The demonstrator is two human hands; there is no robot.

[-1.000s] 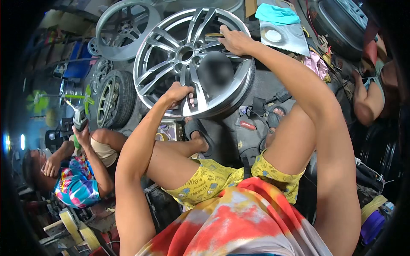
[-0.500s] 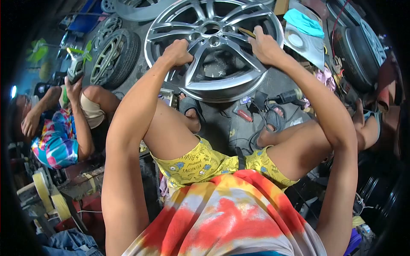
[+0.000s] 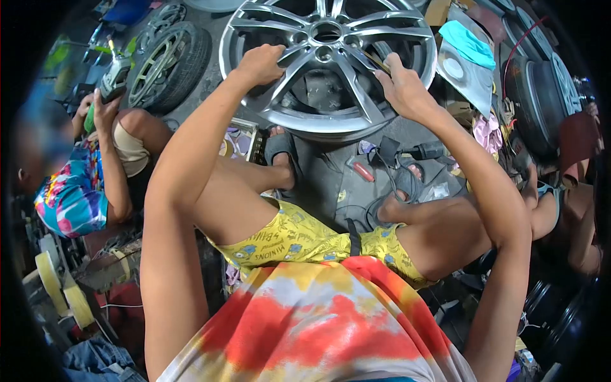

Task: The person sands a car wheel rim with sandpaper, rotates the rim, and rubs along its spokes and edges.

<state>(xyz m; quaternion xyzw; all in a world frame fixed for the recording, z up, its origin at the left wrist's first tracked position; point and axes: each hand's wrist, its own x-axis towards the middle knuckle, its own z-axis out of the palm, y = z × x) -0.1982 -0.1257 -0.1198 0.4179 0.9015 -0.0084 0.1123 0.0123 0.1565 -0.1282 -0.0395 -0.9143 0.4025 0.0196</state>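
A silver multi-spoke alloy wheel rim [image 3: 356, 100] lies before me at the top of the head view, its centre hole facing up. My left hand [image 3: 262, 63] is closed on a spoke at the rim's left side, fingertips hidden behind the metal. Over the right-hand spokes, my right hand [image 3: 404, 88] is closed, thumb up, around a thin yellow-brown piece [image 3: 377, 62]. That piece lies along a spoke, and most of it is hidden by my fingers, so its kind is unclear.
To the left a person [image 3: 73, 188] in a bright patterned shirt holds a power tool [image 3: 116, 79]. A tyred wheel [image 3: 167, 67] stands beyond. On the right are a turquoise cloth [image 3: 468, 43] and more wheels [image 3: 541, 95]. A corded tool [image 3: 425, 151] and red cylinder [image 3: 363, 171] lie on the floor.
The view has shifted, so the rim sits slightly higher and to the right. My right hand and the thin piece have moved slightly toward me along the spoke. The left hand keeps its grip.
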